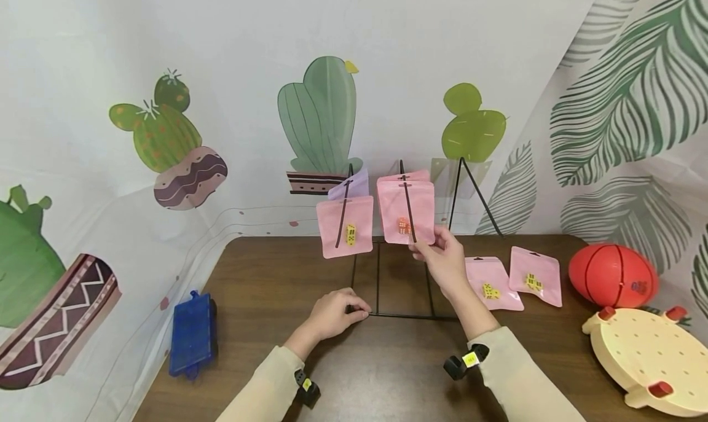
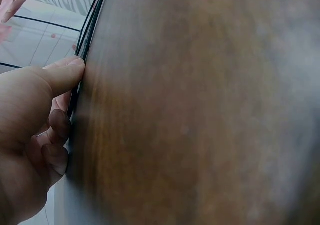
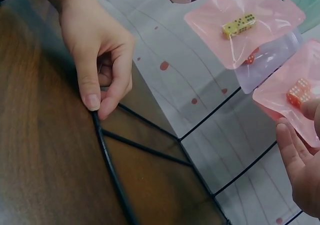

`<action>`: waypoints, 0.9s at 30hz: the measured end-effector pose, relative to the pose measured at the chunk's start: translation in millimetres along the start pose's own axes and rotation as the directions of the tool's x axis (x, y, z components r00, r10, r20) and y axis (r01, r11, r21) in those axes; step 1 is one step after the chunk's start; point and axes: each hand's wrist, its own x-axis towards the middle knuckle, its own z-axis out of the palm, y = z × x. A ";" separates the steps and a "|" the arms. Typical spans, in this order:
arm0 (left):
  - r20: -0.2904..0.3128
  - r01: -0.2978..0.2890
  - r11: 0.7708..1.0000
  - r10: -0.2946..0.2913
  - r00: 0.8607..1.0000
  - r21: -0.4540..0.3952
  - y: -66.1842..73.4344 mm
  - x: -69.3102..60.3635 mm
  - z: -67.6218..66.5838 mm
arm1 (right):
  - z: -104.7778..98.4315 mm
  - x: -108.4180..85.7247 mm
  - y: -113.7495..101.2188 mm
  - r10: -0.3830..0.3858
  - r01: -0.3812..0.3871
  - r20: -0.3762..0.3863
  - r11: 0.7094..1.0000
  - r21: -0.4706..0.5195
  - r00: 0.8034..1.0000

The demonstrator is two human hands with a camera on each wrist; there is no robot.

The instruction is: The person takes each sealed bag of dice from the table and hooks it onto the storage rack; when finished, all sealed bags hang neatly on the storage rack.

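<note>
A black wire rack (image 1: 378, 281) stands on the table, with hooks pointing toward me. My left hand (image 1: 334, 313) pinches the front bar of its base at the left corner; the left wrist view shows the thumb on the bar. My right hand (image 1: 445, 262) holds the lower edge of a pink zip bag (image 1: 421, 207) with orange dice (image 3: 300, 92) inside. That bag hangs on the middle hook, in front of another pink bag (image 1: 418, 175). On the left hook hang a pink bag with yellow dice (image 1: 326, 225) and, behind it, a purple bag (image 1: 359, 182).
Two pink bags with yellow dice, one nearer (image 1: 511, 300) and one farther right (image 1: 544, 277), lie right of the rack. Beyond them are a red ball (image 1: 605, 274) and a cream perforated toy board (image 1: 641, 354) with red pegs. A blue toy cart (image 1: 190, 336) stands at the left edge.
</note>
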 end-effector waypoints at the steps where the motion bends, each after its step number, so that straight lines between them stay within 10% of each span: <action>1: 0.000 0.000 1.000 0.000 1.000 -0.001 0.1 0.0 0.1 | -1.5 -0.8 1.6 0.002 -0.002 0.000 1.000 -0.004 1.000; 14: -0.001 -0.002 1.000 0.002 1.000 -0.018 0.9 -0.2 0.4 | -36.2 -26.9 10.1 -0.012 0.014 0.011 0.989 -0.150 1.000; 27: 0.000 0.005 1.000 -0.005 1.000 -0.022 1.5 -0.9 0.1 | -82.7 -47.4 16.7 -0.081 0.038 -0.069 0.878 -0.477 0.994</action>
